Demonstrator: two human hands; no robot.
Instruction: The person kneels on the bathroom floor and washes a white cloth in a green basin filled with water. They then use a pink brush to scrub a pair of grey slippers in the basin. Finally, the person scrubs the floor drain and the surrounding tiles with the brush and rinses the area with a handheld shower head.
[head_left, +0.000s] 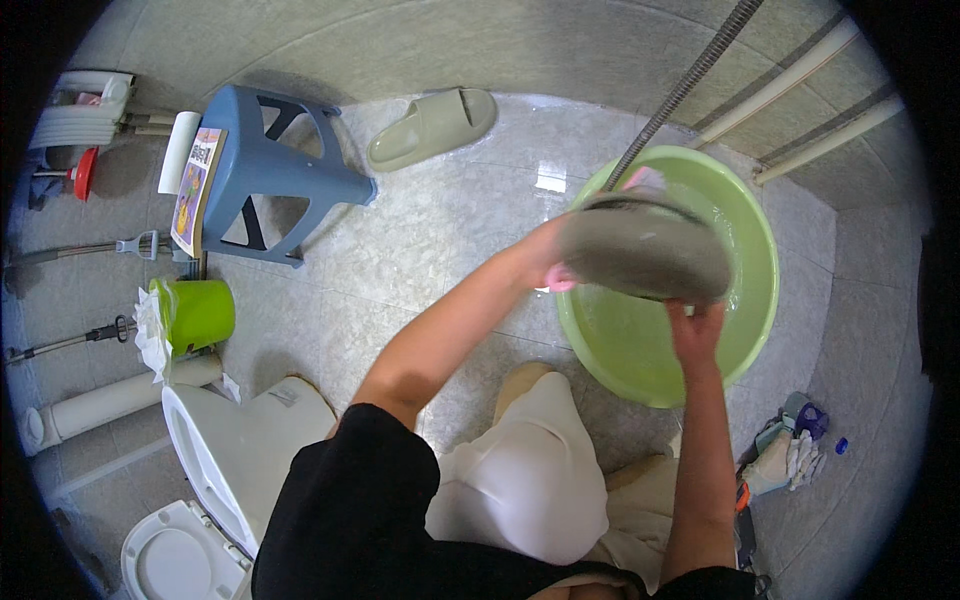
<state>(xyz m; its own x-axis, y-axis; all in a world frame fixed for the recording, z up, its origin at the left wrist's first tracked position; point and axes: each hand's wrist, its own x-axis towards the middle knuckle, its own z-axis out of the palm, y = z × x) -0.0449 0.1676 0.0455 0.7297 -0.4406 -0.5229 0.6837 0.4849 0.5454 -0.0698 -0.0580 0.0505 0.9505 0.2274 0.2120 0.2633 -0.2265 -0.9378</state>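
Both hands hold a blurred grey-green slipper above a round green plastic basin with water in it. At its left end, my left hand grips it, and a pink item shows beside that hand. From below, my right hand holds the slipper's near edge, the fingers partly hidden under it. Behind the slipper another pink item shows near the basin's far rim. A matching slipper lies on the wet tiled floor near the wall.
A blue plastic stool bearing a book and a white roll stands at left. A green bin, a white toilet and a red plunger are there too. A metal shower hose hangs down over the basin.
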